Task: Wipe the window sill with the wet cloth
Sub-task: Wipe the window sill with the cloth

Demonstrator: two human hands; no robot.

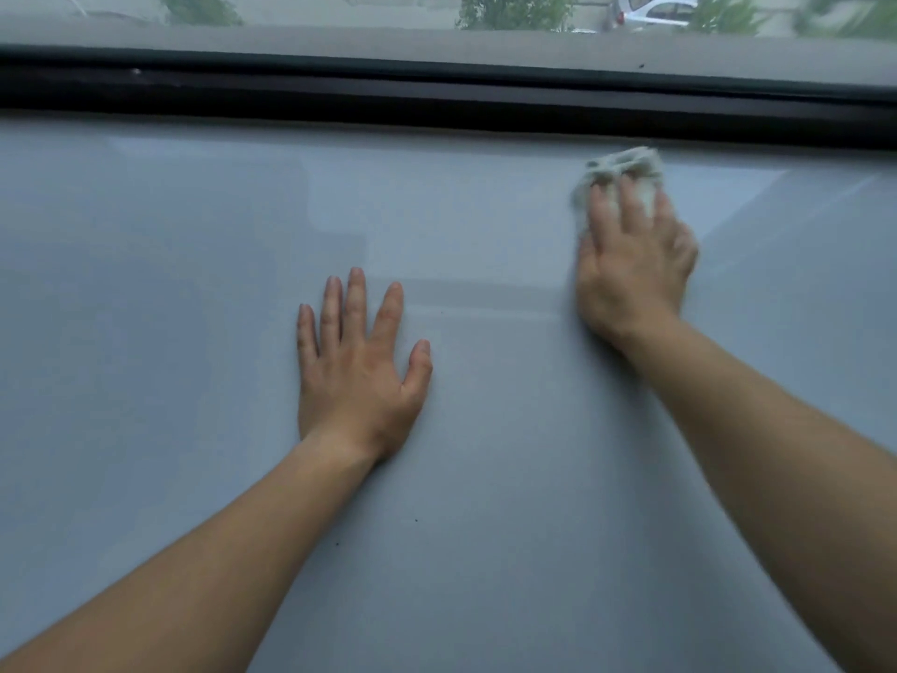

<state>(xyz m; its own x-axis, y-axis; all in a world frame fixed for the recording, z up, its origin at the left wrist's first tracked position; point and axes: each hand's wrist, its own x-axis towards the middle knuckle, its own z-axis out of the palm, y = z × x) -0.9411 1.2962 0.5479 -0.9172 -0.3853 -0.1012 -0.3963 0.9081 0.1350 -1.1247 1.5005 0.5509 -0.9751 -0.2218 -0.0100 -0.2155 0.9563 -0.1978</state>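
Note:
The window sill (170,332) is a wide, glossy pale grey surface filling most of the view. A crumpled whitish cloth (626,167) lies on it at the far right, close to the dark window frame. My right hand (636,264) presses flat on the cloth, fingers spread over it, so that only the cloth's far part and left edge show. My left hand (359,371) rests palm down on the sill near the middle, fingers apart, holding nothing. The right hand and cloth look slightly blurred.
A dark window frame (437,99) runs along the sill's far edge. Through the glass I see trees and a parked car (650,12) below. A few dark specks (416,520) lie on the sill near my left forearm.

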